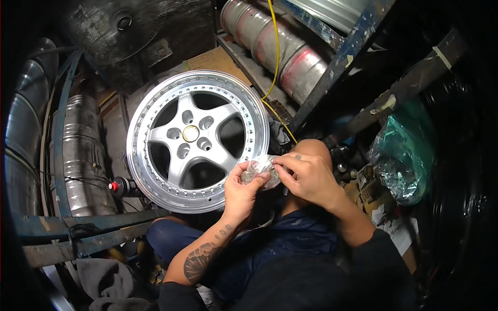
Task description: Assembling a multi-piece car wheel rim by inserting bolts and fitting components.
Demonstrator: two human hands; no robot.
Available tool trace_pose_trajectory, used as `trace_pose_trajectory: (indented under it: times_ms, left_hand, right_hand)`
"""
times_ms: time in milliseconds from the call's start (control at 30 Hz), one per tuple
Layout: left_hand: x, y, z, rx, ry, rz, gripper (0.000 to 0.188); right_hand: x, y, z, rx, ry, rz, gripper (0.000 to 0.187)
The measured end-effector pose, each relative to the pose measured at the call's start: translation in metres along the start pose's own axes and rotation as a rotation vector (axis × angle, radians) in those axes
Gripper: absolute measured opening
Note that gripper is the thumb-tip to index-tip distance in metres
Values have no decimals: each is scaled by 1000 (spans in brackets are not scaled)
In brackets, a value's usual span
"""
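Both of my hands are at a small clear plastic bag with small pieces inside that I cannot make out. My left hand is closed round the bag's left side, thumb over the front. With bent fingers, my right hand pinches the right edge of the bag. Just beyond them lies a silver five-spoke car wheel rim, face up, its outer ring lined with small bolts. A round cap with a gold-coloured edge sits at its centre. My hands hide part of the rim's near right edge.
Metal drums stand on the left, with another drum at the far right. A yellow cable runs past the rim. A black bottle with a red tip is beside it. At right hangs a green plastic bag near a dark metal frame.
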State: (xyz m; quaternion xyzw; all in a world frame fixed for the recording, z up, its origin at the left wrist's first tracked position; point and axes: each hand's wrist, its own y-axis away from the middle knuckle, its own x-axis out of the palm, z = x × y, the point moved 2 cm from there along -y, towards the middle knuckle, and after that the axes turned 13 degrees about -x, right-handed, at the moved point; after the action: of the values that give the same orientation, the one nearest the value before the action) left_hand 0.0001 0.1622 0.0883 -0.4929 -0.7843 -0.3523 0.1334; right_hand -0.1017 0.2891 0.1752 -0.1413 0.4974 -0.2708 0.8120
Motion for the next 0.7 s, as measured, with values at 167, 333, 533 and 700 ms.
trace_pose_trajectory:
  times_ms: [167, 333, 533, 700]
  left_hand:
    - [-5, 5, 1, -7, -12, -5, 32]
    - [-3, -5, 6, -65, -85, 37, 32]
    - [43, -16, 21, -157, 34, 150, 33]
    - [59, -43, 59, -316, 297, 211, 41]
  right_hand:
    - [6, 7, -3, 185, -242, 32, 15]
    - [7, 20, -30, 198, -365, -30, 14]
    - [-29, 11, -74, 352, -652, -66, 13]
    - [-13, 30, -111, 90, -397, -206, 7]
